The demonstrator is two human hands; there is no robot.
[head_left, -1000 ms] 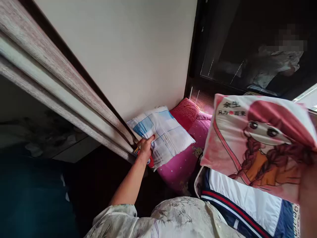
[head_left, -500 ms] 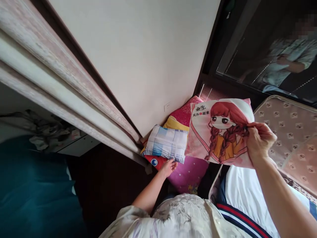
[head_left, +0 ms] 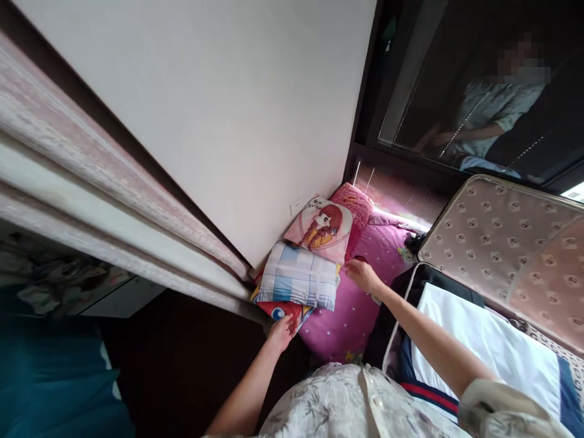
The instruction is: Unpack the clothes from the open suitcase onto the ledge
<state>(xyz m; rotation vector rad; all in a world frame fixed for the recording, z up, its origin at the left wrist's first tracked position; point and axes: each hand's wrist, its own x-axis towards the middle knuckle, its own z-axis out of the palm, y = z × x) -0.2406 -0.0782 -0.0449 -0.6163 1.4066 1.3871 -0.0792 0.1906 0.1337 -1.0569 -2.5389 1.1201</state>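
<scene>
Head view shows the left hand [head_left: 281, 331] flat on the red cushion [head_left: 283, 312] under the checked pillow [head_left: 297, 275]. Just beyond the empty, loosely open right hand [head_left: 361, 274] lies the cartoon-girl pillow [head_left: 319, 228], seemingly just stacked; straightening the pile looks next.

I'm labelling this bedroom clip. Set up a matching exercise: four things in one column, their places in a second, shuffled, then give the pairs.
Things:
1. cartoon-girl pillow
2. blue plaid pillow
3. left hand
4. right hand

Places:
A. at the near edge of the pillow stack, on the red cushion
B. leaning in the corner against the white wall
C. over the pink dotted bedding, just right of the stack
D. flat on top of the red cushion, in front of the girl pillow

Pairs: 1-B, 2-D, 3-A, 4-C
</scene>
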